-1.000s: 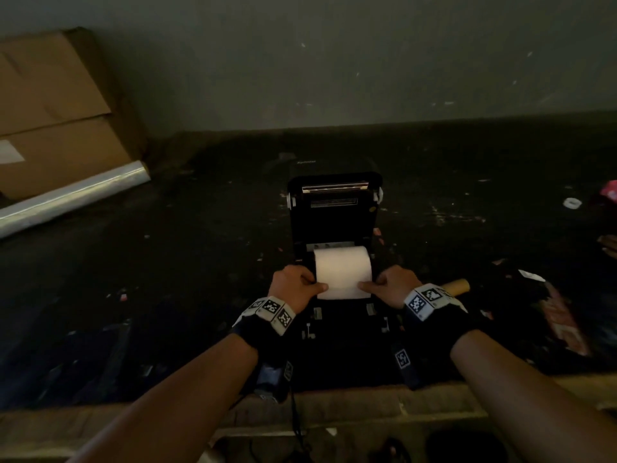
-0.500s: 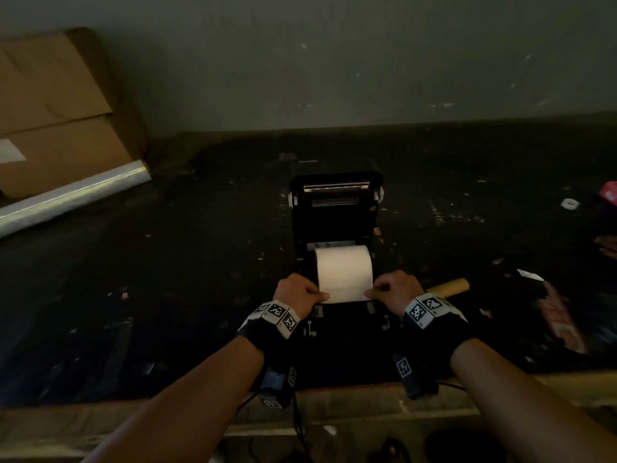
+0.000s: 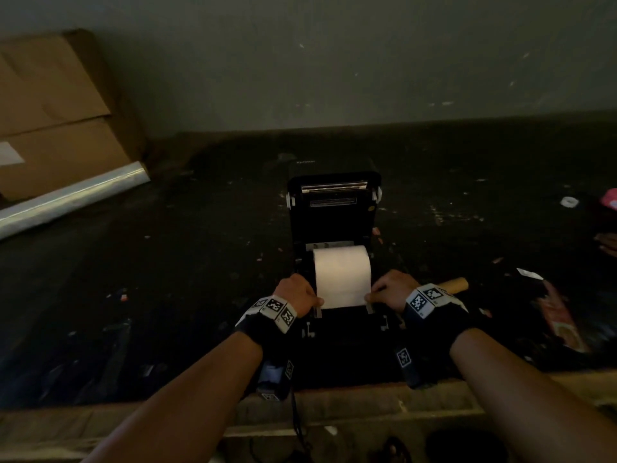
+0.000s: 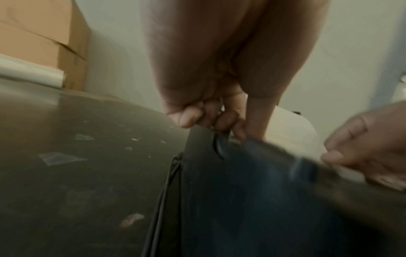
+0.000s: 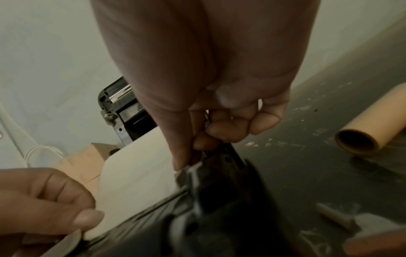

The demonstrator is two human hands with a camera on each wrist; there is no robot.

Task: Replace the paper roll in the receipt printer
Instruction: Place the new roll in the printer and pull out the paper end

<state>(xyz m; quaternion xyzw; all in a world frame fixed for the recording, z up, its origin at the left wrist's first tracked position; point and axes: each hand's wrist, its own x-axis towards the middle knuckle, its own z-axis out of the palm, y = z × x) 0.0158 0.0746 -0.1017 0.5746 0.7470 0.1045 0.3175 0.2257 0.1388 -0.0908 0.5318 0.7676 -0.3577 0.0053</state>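
Head view: white paper roll (image 3: 342, 274) sits unrolled in printer (image 3: 334, 208).

Paper roll (image 3: 342, 275) sits in the printer (image 3: 334, 228) (lid up behind), cardboard tube (image 3: 454, 285) right.

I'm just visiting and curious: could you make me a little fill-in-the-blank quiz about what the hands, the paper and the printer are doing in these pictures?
1. The printer lid stands ____.
2. Both hands, the left hand and the right hand, pinch the front corners of the ____ paper.
3. The paper roll sits ____ the printer's compartment.
4. A bare cardboard tube lies on the counter to the ____ of the printer.

Missing words: open; white; inside; right
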